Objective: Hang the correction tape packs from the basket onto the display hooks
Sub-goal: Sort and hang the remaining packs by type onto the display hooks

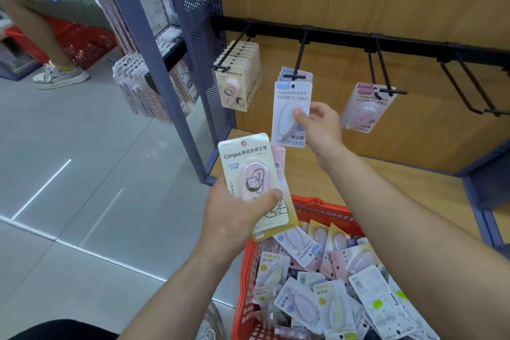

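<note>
- The right hand (317, 125) pinches the blue pack (289, 119), thumb on the blister front and fingers behind. The pack is upright.
- The pack's hole lies just under the tip of the middle hook (297, 74), which is at 12 o'clock from it. It looks not yet threaded.
- To do this well, I would raise the pack until the hole meets the tip and keep the card square to the hook. Then slide it back against the blue cards already hanging there.
- The low grip leaves the top of the card free, which should help with aiming.
- The left hand (234, 215) grips a fanned stack with a pink pack (254, 174) on top, at 7 o'clock from the blue one. Holding it low there keeps it clear of the threading.
- The basket (241, 279), at 5 o'clock in view, holds many loose packs, so most of the task remains.
- The left hook (230, 59), at 10 o'clock from the blue pack, is filled to its tip, and that tip could catch a card swung wide.
- The third hook (385, 72), at 3 o'clock, carries a rose pack (363, 110) at its tip. There is open room between it and the right wrist.
- The far hook (469, 88) is bare.
</note>
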Demonstrator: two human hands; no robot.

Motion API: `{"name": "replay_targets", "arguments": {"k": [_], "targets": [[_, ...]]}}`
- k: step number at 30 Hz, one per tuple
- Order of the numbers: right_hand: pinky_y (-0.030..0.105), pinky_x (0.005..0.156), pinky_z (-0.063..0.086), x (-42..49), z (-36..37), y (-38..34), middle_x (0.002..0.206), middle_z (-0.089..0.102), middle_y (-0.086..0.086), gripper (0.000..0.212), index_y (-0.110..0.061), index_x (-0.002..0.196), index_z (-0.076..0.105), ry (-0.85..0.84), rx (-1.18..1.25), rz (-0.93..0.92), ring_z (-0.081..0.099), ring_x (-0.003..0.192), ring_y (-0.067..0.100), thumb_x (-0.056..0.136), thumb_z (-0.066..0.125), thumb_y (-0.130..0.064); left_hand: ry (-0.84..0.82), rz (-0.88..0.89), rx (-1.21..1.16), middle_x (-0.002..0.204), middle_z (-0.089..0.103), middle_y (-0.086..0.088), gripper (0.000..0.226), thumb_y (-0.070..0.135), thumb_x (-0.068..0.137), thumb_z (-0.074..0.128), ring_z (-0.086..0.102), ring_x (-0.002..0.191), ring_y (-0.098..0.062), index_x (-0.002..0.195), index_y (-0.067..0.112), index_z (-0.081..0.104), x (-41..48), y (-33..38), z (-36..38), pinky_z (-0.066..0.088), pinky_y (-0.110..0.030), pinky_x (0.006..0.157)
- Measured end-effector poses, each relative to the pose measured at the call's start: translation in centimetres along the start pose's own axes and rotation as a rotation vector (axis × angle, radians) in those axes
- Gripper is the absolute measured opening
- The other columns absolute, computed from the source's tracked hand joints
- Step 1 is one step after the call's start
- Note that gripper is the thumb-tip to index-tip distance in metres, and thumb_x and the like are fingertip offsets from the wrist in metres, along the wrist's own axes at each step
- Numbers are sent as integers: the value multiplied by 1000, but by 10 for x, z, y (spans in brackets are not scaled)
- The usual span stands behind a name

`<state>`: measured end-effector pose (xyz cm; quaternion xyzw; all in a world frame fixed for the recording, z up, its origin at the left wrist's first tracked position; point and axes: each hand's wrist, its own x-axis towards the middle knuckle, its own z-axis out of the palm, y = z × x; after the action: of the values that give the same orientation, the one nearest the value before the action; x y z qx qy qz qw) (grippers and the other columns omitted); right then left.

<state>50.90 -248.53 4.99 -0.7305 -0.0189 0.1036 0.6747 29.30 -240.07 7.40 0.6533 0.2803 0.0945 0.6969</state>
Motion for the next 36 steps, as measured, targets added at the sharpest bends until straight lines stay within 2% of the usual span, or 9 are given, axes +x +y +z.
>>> {"name": "replay_targets", "arguments": {"k": [4,10,14,17,20,25,28,33,36], "targets": [[40,87,59,18,3,-10,96,71,-9,12,-19,105,65,58,-71,25,70,93,15,96,71,-25,-2,-4,16,89,79,7,36,5,78,85,77,76,-11,107,19,69,1,-2,3,56,-18,56],[27,80,45,-15,-17,-5,108,64,-8,35,-19,124,59,115,-288,37,61,98,14,95,71,-34,-21,23,4,94,80,5,37,6,78,85,77,81,-13,109,19,69,4,-1,8,58,-21,60],[34,75,55,-88,-49,-5,105,75,8,7,-17,104,68,-154,-128,33,71,87,22,101,62,-18,-63,22,4,97,80,5,41,4,78,85,77,86,-16,111,22,69,3,-3,16,63,-30,69],[29,66,58,-134,-75,-9,116,72,9,16,-17,113,69,-339,-53,77,74,86,21,103,57,-12,-117,42,2,99,80,4,39,4,80,84,77,89,-16,110,25,70,-1,-3,26,63,-33,73],[24,71,58,-162,-102,-13,118,73,-8,26,-22,121,67,-379,-59,44,76,92,17,101,60,-9,-201,72,12,104,79,4,38,7,83,82,77,94,-16,113,26,70,-9,1,42,62,-31,76],[36,82,56,-183,-139,-12,98,78,-3,27,-31,107,69,-320,-223,52,74,88,14,84,83,-28,-326,76,67,105,79,5,35,13,87,80,76,96,-13,120,19,71,-24,-2,72,57,-22,74],[30,67,50,-186,-146,-9,91,75,7,22,-26,87,69,-235,-229,28,68,73,14,78,89,-27,-337,83,85,99,79,12,31,19,86,82,75,91,-5,116,25,72,-34,-2,86,55,-17,71],[16,54,42,-184,-146,-11,81,76,6,22,-19,80,62,-189,-210,-9,67,62,5,85,83,-20,-282,106,70,102,79,6,61,50,64,83,76,94,-13,116,20,70,-32,2,93,58,-28,77],[20,56,46,-185,-146,-12,74,77,7,21,-17,84,58,-198,-158,10,72,65,11,90,79,-18,-266,85,40,105,79,8,59,47,66,82,76,97,-15,118,24,65,-31,2,91,60,-34,83]]}}
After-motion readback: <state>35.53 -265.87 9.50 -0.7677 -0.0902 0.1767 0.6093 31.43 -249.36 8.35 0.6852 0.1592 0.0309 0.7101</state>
